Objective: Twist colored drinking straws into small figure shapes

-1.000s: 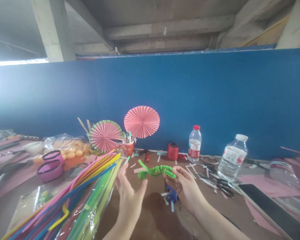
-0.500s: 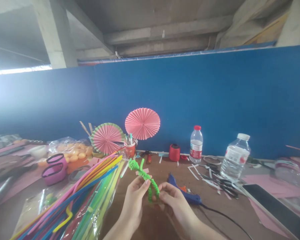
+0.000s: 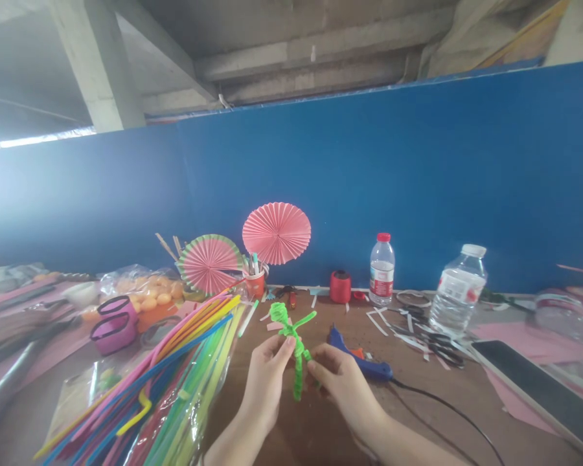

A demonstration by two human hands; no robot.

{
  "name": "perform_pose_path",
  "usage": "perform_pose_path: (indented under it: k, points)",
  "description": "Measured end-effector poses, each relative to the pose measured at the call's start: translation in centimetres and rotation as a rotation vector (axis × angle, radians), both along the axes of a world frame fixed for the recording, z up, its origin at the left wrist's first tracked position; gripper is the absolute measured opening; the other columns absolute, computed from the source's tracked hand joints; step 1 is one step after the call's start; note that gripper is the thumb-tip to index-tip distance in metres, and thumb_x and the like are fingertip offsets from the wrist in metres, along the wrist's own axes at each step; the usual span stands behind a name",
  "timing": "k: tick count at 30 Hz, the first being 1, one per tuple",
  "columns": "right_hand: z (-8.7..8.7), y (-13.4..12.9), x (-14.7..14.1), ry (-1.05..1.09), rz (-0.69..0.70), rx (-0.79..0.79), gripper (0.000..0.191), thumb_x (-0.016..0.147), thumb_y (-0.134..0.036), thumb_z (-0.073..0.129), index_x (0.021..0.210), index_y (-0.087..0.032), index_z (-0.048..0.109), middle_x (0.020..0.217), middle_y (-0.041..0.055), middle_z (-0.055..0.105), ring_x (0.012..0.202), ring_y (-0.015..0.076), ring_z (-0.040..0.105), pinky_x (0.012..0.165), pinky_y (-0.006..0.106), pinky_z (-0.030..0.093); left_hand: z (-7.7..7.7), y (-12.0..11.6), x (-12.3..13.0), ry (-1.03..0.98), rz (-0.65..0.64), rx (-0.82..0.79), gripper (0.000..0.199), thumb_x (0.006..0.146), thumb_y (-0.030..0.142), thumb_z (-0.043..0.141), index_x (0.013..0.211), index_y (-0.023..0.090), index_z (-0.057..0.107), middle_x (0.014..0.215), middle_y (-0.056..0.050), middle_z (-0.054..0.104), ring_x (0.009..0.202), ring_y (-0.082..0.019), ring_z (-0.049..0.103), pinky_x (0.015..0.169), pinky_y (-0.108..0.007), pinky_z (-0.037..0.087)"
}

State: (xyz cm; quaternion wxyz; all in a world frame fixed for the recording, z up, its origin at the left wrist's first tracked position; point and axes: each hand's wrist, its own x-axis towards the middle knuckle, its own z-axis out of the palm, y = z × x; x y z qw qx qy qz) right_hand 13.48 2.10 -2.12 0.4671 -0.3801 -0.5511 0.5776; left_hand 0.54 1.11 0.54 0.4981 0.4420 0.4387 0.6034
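A bright green pipe cleaner figure [image 3: 298, 374] is held between both hands over the brown table. It has a coiled round head, a thin straight arm sticking out to the right and a twisted leg hanging down. My left hand [image 3: 268, 372] pinches its body between thumb and fingers. With thumb and index finger, my right hand [image 3: 342, 382] grips a second leg low on the right, its end hidden by the fingers. Just beyond the right hand lies a blue hot glue gun [image 3: 364, 366], its cord trailing toward me.
Coloured pipe cleaners [image 3: 175, 362] in clear plastic cover the left side. Behind are pink paper fans [image 3: 276, 233], a red cup of pens [image 3: 255, 285] and a red thread spool [image 3: 340, 287]. At right stand water bottles [image 3: 459, 291], scissors [image 3: 444, 349] and a phone [image 3: 534, 388].
The figure has turned more upright, its head shifting right and its thin arm now slanting right. Both hands stay on it, the right hand still at the leg. The view has tilted slightly.
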Motion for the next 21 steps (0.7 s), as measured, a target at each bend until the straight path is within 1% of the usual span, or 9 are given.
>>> perform_pose_path:
  k: [2,5,11,15,21]
  points:
    - [-0.07,-0.04,-0.06,-0.013,-0.021,0.020,0.016,0.073,-0.033,0.055,0.071,-0.017,0.054,0.051,-0.0042,0.051,0.044,0.0090,0.045,0.039,0.018,0.030,-0.04,0.03,-0.03,0.087,0.054,0.024,0.026,0.070,0.035,0.060,0.057,0.013,0.055,0.052,0.005,0.044,0.050,-0.008,0.041,0.050,-0.018,0.035]
    - [-0.26,-0.01,-0.04,-0.070,-0.042,0.055,0.017,0.075,-0.033,0.052,0.069,-0.017,0.054,0.047,-0.0064,0.043,0.039,0.0072,0.037,0.038,0.018,0.028,-0.16,0.10,-0.12,0.199,0.082,0.041,0.026,0.071,0.034,0.058,0.057,0.014,0.053,0.053,0.004,0.043,0.052,-0.008,0.039,0.050,-0.018,0.032]
    - [0.26,-0.29,0.20,-0.193,-0.068,0.166,0.012,0.074,-0.025,0.053,0.067,-0.016,0.056,0.051,-0.0049,0.045,0.045,0.0074,0.037,0.042,0.019,0.028,-0.10,0.21,-0.34,0.381,0.003,0.093,0.026,0.074,0.036,0.054,0.060,0.014,0.055,0.052,0.004,0.044,0.051,-0.009,0.038,0.050,-0.019,0.028]
    - [0.19,-0.49,0.17,-0.189,-0.095,0.197,0.014,0.074,-0.025,0.051,0.063,-0.016,0.052,0.052,-0.0045,0.047,0.048,0.0089,0.040,0.046,0.020,0.030,-0.22,0.14,-0.22,0.418,0.039,0.118,0.027,0.074,0.037,0.053,0.060,0.014,0.054,0.054,0.004,0.047,0.054,-0.010,0.041,0.052,-0.019,0.030]
    - [-0.22,-0.50,-0.04,-0.173,-0.060,0.169,0.017,0.076,-0.026,0.049,0.061,-0.017,0.050,0.052,-0.0031,0.050,0.049,0.0106,0.045,0.048,0.021,0.033,-0.41,-0.06,0.10,0.410,0.027,0.119,0.027,0.074,0.038,0.053,0.062,0.014,0.056,0.056,0.002,0.051,0.056,-0.012,0.045,0.053,-0.021,0.033]
